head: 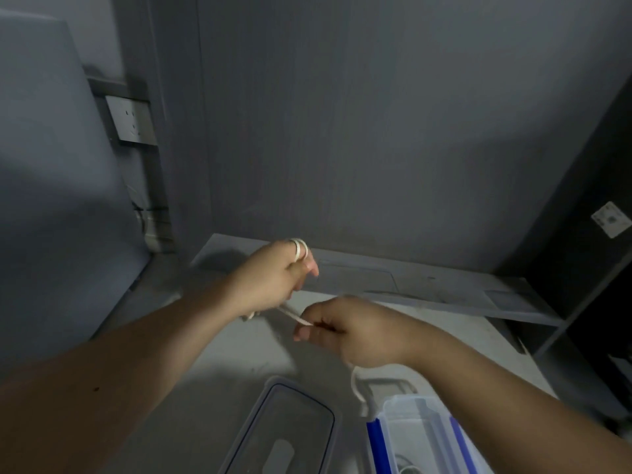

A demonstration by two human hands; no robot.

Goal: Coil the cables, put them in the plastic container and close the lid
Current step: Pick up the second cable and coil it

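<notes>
A white cable (290, 313) runs between both hands above the grey desk. My left hand (273, 275) holds it with two loops wound over the fingers at the top. My right hand (345, 331) pinches the cable a little lower and to the right, and a loose end hangs from under that wrist toward the clear plastic container (420, 436) with blue clips. The container stands open at the bottom right, something pale inside it. Its clear lid (290, 429) lies flat on the desk just left of it.
The grey desk (219, 381) has a low raised shelf (427, 289) along its back against the grey wall. A wall socket (131, 119) sits at upper left. A dark shelving unit (588, 268) stands at the right.
</notes>
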